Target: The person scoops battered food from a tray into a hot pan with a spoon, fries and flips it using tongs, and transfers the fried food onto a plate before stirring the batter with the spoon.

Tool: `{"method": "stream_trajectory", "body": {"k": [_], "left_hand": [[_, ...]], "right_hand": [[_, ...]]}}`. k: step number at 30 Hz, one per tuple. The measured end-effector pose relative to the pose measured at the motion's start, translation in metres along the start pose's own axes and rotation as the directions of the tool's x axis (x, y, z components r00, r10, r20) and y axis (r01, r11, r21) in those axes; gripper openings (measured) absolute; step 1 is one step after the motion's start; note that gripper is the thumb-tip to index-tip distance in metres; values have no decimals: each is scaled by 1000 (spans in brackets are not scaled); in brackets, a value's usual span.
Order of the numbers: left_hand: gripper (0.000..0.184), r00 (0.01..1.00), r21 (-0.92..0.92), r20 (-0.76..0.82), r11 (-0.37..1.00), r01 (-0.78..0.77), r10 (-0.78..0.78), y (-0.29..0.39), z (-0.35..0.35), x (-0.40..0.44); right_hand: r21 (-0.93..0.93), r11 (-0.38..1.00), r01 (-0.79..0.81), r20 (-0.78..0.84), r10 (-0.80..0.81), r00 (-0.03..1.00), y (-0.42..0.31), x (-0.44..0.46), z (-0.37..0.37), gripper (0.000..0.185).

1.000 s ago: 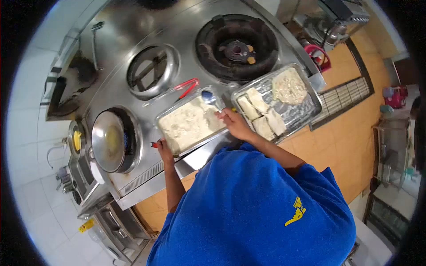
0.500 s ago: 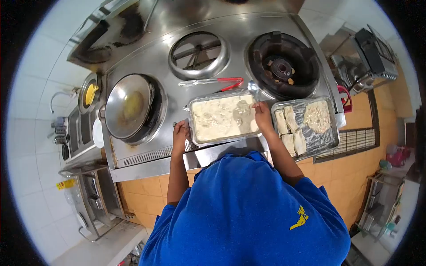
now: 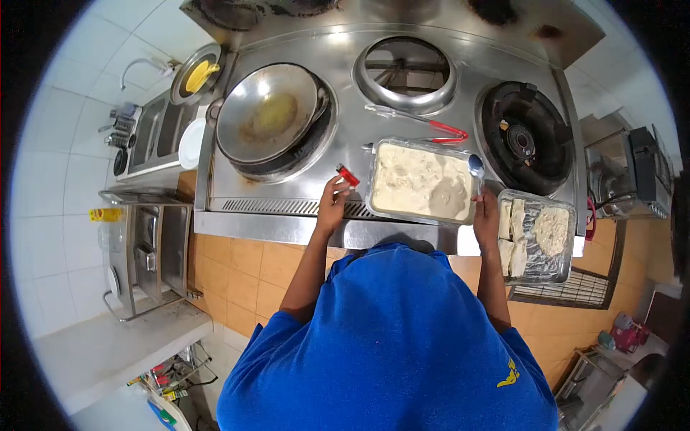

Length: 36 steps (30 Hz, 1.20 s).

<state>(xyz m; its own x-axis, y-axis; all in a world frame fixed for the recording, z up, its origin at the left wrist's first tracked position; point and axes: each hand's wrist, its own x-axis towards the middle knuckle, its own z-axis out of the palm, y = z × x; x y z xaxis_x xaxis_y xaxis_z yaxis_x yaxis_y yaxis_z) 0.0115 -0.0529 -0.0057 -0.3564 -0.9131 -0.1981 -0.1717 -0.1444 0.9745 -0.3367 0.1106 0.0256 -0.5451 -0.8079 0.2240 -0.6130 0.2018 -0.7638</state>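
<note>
Pinching a red lighter (image 3: 348,174), the left grip (image 3: 332,205) is left of the centre-frame tray (image 3: 420,218) of pale batter (image 3: 417,178). The right grip (image 3: 486,210) meets the tray's right edge below a spoon (image 3: 475,166), closure unclear. Keeping the tray level should limit spills.

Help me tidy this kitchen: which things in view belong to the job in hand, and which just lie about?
Likely the job's:
small red object in the left hand
shiny metal spoon by the right hand
rectangular shiny tray of creamy mixture
second rectangular shiny tray of pale oblong pieces
maybe the round metal wok

Likely lying about:
long red-handled tongs
round white plate
</note>
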Motion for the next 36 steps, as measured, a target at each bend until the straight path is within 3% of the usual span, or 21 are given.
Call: {"method": "stream_trajectory", "body": {"k": [3, 6, 9, 12, 19, 21, 22, 23, 25, 26, 28, 30, 33, 35, 36], "left_hand": [[49, 997, 13, -3, 997, -74, 74, -1, -1, -9], [48, 996, 18, -15, 996, -93, 93, 2, 0, -23], [45, 995, 7, -6, 995, -104, 104, -1, 1, -34], [38, 989, 36, -34, 989, -142, 143, 7, 4, -45], [30, 942, 3, -156, 953, -301, 298, 56, -7, -36], [32, 923, -189, -254, 921, -340, 288, 83, -29, -14], [31, 868, -74, -275, 891, -447, 413, 102, -46, 3], [29, 895, -189, -277, 893, -408, 350, 121, -65, 20], [33, 880, -243, -349, 875, -418, 323, 140, -103, 68], [35, 881, -276, -388, 878, -391, 270, 144, -121, 93], [42, 911, -421, -332, 825, -377, 247, 136, -159, 141], [46, 933, -455, -324, 839, -299, 156, 130, -184, 178], [52, 959, -450, -271, 871, -197, 77, 138, -189, 198], [52, 969, -425, -236, 890, -166, 68, 137, -188, 207], [52, 967, -385, -234, 905, -182, 95, 137, -186, 210]], "right_hand": [[76, 996, -54, 66, 49, 997, -4, -1, -4, 27], [182, 954, -237, 193, 201, 960, -31, 4, -13, 19], [278, 948, -157, 255, 85, 963, -23, 6, -7, 26], [312, 919, -241, 355, 123, 927, -26, 11, -9, 25], [281, 923, -263, 484, 100, 869, -25, 28, -22, 27], [266, 937, -225, 465, 79, 881, -25, 33, -28, 27], [314, 914, -257, 424, 108, 899, -29, 32, -32, 28], [302, 930, -211, 355, 96, 930, -23, 32, -30, 27], [252, 958, -136, 204, 85, 975, -9, 26, -29, 25], [332, 929, -165, 142, 123, 982, -13, 20, -28, 24], [297, 910, -289, 83, 277, 957, -9, 4, -19, 30], [278, 878, -389, 27, 398, 917, -24, -8, -18, 36], [153, 917, -367, -46, 378, 925, -9, -24, -10, 31], [209, 935, -288, -122, 317, 940, -9, -32, -4, 28], [227, 919, -323, -127, 357, 925, -13, -35, -5, 26]]}}
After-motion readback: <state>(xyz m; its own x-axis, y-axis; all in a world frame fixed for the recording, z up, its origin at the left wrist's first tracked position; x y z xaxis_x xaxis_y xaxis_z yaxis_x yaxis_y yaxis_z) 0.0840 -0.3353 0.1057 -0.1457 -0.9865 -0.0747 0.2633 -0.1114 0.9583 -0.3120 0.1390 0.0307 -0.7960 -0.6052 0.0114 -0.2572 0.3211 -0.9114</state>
